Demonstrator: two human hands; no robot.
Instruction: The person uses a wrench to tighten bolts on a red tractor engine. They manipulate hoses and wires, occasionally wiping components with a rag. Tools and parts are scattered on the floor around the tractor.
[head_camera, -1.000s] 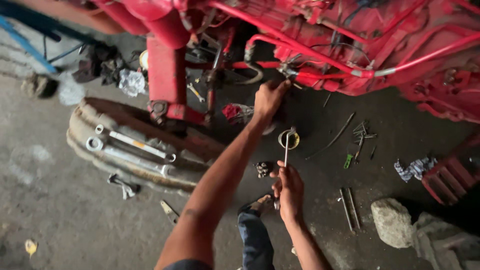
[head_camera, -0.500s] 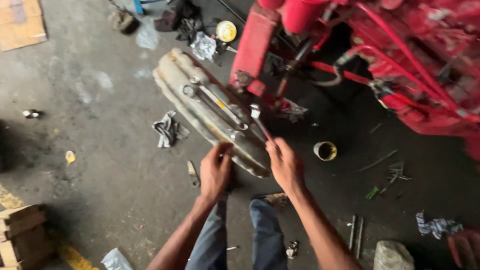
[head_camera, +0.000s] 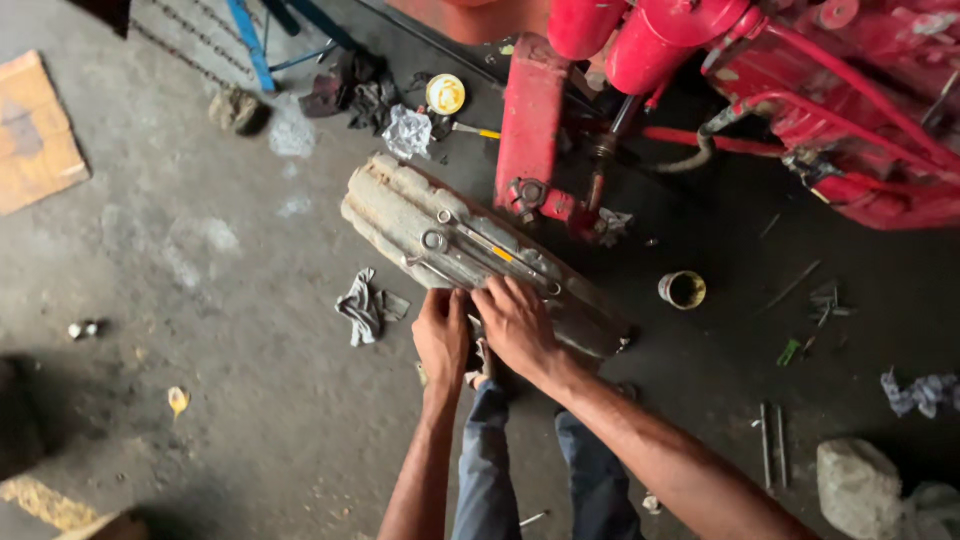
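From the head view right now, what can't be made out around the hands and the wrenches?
- Head view: whatever lies under the left hand and right hand; the hands cover it, so any grip is unclear.
- Head view: near ends of the wrenches on the ribbed grey slab, hidden by the right hand.
- Head view: contents of the small round tin, too small.
- Head view: the red machine, cut off by the top and right edges.

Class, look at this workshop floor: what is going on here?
A person crouches beside a red machine. Both hands, the left hand and the right hand, rest together on the near end of a dusty grey slab lying on the floor. Several wrenches lie on the slab. A crumpled rag and a small tin lie nearby.
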